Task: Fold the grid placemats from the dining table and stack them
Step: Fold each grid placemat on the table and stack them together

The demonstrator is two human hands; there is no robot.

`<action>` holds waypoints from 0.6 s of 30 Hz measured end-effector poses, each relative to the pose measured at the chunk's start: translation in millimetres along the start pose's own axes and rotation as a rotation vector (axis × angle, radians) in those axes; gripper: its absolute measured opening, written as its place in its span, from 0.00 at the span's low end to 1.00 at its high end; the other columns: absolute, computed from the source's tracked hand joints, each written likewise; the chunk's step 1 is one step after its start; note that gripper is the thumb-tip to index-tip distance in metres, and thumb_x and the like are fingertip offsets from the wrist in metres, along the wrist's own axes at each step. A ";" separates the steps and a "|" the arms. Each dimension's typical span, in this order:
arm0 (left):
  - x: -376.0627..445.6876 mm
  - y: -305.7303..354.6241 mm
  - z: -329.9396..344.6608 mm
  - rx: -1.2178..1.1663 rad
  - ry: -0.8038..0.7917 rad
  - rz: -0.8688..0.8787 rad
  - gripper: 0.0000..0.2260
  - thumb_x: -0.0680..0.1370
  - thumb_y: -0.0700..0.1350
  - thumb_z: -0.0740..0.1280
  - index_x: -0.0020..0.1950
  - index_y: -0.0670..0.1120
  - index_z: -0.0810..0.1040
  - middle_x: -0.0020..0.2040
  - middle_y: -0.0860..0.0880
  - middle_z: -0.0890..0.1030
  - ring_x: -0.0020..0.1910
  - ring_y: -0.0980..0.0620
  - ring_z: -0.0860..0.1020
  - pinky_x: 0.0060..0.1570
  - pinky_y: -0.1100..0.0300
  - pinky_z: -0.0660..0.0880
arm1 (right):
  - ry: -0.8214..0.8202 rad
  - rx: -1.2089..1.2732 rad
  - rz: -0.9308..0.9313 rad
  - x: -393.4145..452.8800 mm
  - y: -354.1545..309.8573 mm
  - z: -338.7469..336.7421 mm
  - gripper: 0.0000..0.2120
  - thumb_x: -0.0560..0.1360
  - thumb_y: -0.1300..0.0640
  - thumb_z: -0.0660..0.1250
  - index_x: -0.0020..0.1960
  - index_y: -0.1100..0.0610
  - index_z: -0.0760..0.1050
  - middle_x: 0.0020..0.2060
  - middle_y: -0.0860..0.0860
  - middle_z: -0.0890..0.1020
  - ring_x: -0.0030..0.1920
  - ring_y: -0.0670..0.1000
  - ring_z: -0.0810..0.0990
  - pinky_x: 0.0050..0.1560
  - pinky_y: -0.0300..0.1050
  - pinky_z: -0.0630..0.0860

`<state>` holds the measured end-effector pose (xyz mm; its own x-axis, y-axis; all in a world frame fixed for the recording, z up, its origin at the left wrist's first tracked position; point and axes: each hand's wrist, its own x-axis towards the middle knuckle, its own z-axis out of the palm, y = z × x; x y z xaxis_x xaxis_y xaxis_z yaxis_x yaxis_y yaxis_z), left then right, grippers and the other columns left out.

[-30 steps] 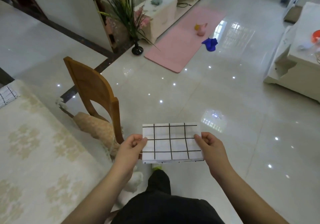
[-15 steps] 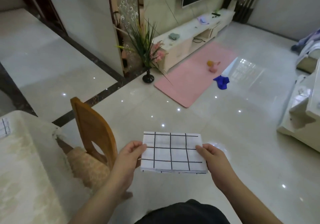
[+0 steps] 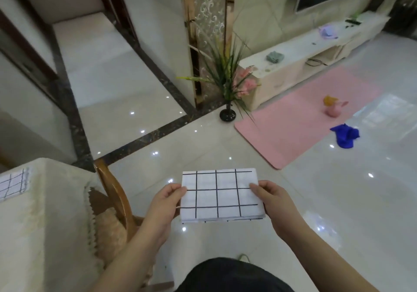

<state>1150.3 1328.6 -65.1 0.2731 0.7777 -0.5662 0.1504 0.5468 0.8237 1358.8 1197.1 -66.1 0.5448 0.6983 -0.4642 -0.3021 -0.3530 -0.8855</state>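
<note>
Above the floor, left hand [image 3: 165, 203] and right hand [image 3: 272, 198] pinch the folded placemat [image 3: 222, 195] by its side edges; keep layers aligned, carry level to table [image 3: 45, 212].

We note a folded grid placemat [image 3: 222, 195] held in the air between the left hand [image 3: 165, 203] and the right hand [image 3: 274, 199], above the floor [image 3: 338, 201]. To the left stands the dining table [image 3: 45, 235], a second placemat [image 3: 13, 183] lying on it. A chair [image 3: 115, 199] stands between table and hands. A mat [image 3: 304, 120] lies on the floor beyond, to the right.
</note>
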 end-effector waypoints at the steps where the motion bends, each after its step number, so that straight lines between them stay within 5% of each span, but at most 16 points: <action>1: 6.1 7.1 5.8 -0.004 0.024 0.010 0.03 0.79 0.40 0.66 0.46 0.44 0.79 0.39 0.45 0.82 0.37 0.49 0.79 0.37 0.57 0.75 | -0.029 -0.011 0.000 14.8 -9.7 -1.7 0.07 0.78 0.59 0.67 0.47 0.62 0.80 0.37 0.52 0.85 0.35 0.46 0.82 0.34 0.37 0.76; 10: 61.9 52.8 0.2 -0.164 0.217 -0.001 0.06 0.79 0.42 0.67 0.52 0.41 0.80 0.47 0.40 0.84 0.45 0.44 0.81 0.45 0.51 0.78 | -0.249 -0.063 0.068 125.5 -67.3 46.9 0.08 0.77 0.57 0.68 0.45 0.61 0.80 0.39 0.55 0.84 0.38 0.53 0.79 0.42 0.49 0.74; 18: 143.3 92.4 -62.9 -0.298 0.297 0.051 0.09 0.79 0.44 0.66 0.54 0.40 0.80 0.50 0.39 0.84 0.48 0.43 0.82 0.49 0.50 0.79 | -0.374 -0.181 0.037 221.9 -115.8 158.1 0.07 0.77 0.58 0.67 0.47 0.62 0.80 0.41 0.55 0.85 0.39 0.52 0.83 0.38 0.46 0.80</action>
<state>1143.6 1510.0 -72.2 -0.0193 0.8377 -0.5457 -0.1497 0.5373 0.8300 1391.0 1491.3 -63.6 0.2042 0.8493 -0.4868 -0.1559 -0.4627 -0.8727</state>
